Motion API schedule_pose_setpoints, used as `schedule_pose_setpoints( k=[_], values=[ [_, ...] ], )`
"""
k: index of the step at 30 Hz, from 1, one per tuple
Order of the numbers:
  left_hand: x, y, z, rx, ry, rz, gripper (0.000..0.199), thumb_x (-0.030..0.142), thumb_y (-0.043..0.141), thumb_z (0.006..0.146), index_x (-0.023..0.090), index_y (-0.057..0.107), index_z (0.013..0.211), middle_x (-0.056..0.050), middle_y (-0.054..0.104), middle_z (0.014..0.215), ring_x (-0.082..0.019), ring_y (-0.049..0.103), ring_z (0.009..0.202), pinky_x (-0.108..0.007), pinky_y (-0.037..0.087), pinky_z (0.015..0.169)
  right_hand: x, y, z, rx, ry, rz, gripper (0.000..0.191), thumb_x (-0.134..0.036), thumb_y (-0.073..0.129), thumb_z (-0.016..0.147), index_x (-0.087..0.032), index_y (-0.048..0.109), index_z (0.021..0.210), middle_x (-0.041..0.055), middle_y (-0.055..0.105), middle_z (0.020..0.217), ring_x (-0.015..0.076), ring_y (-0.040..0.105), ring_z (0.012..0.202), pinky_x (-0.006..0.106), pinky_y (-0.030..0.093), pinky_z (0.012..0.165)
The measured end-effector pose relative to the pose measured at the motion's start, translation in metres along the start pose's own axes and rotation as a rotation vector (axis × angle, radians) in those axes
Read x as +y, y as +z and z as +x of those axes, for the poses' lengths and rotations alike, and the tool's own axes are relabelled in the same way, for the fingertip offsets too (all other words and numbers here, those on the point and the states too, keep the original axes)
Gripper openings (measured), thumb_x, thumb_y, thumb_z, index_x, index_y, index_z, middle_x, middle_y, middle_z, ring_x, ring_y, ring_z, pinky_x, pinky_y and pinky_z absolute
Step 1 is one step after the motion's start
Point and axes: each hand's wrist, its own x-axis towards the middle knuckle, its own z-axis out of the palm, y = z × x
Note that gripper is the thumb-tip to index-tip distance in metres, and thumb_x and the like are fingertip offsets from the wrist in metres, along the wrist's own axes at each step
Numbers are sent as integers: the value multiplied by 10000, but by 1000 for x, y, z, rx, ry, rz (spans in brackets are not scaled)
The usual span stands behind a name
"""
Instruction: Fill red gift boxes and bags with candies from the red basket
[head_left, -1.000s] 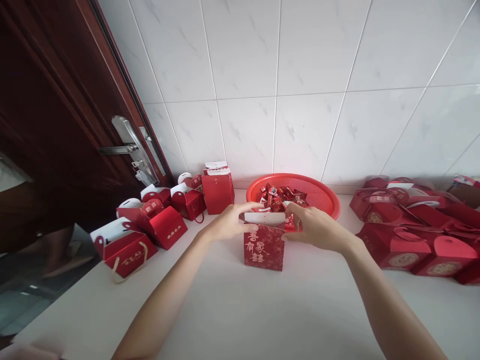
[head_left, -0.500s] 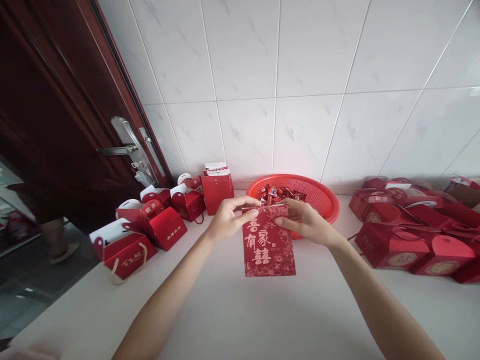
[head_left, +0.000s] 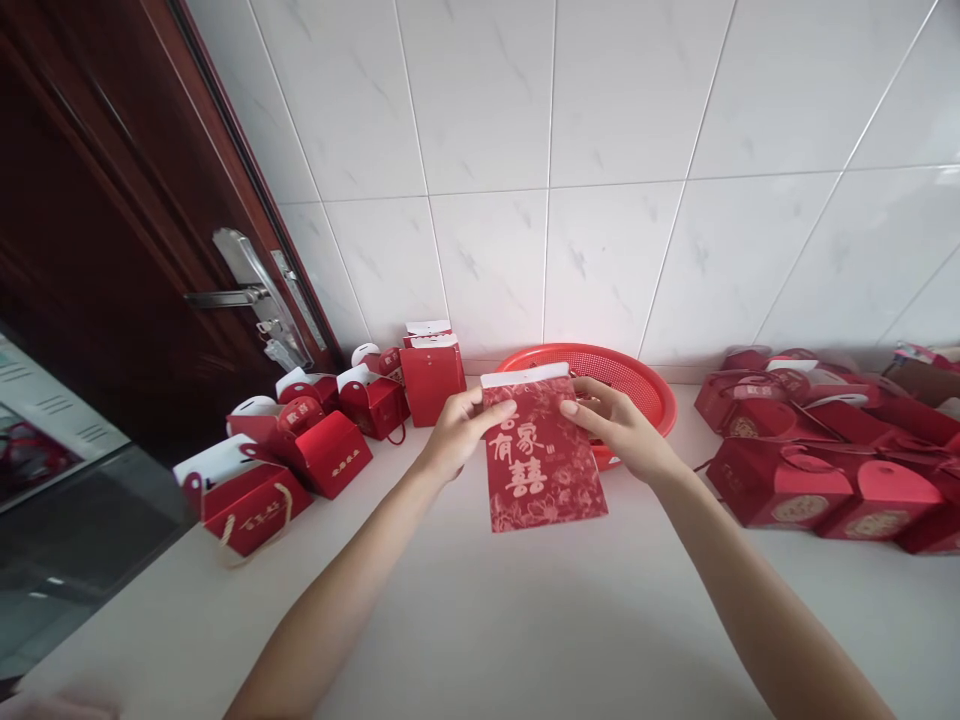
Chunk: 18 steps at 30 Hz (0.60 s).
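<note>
A flat red paper gift bag [head_left: 544, 465] with pale Chinese characters and a floral print is held up over the table. A white flap edge shows along its top. My left hand [head_left: 461, 425] grips its upper left side, thumb on the front and fingers behind. On the upper right side my right hand [head_left: 619, 425] grips it the same way. Just behind the bag stands a red plastic basket [head_left: 652, 390]; the bag and my right hand cover most of what lies in it.
Several small red gift boxes [head_left: 330, 450] stand at left, beside upright red bags [head_left: 433, 385] near the tiled wall. More red boxes [head_left: 799, 485] crowd the right side of the white table [head_left: 450, 630]. A dark wooden door [head_left: 112, 200] with a metal handle stands at far left.
The bag's top now shows a white flap edge, and its bottom has risen and tilted slightly. Both hands still hold it. A person's leg at far left has gone out of view.
</note>
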Motion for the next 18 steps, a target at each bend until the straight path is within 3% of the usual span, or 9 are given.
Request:
schedule_pose_setpoints(
  k=[5,8,13,18],
  values=[
    [3,-6,7,144,-119,-193,395,425,867,639,138,749,883,-81,765,836,-228,711,756,-329,532,724,1,-1,0,-58,115,-33,570,-670,519,914,-237,636,1267,68,748,1047,209,722,826,354,611,751],
    [-1,-9,10,186,-156,-206,406,419,886,596,131,745,846,-87,764,829,-224,706,733,-325,532,697,1,1,0,-104,166,-31,578,-661,515,920,-237,630,1295,71,750,1047,213,726,816,346,625,693],
    [-7,-5,9,227,41,-58,374,455,848,675,150,707,839,-35,732,786,-201,678,746,-308,514,720,0,1,1,-163,193,27,568,-466,748,822,-222,588,1309,90,709,1213,248,698,1057,375,614,853],
    [-4,-4,3,191,203,136,303,463,765,794,181,663,840,1,686,766,-175,637,737,-281,502,699,8,1,2,-241,104,129,635,-299,837,739,-193,561,1301,104,704,1223,258,686,1099,424,582,930]
  ],
)
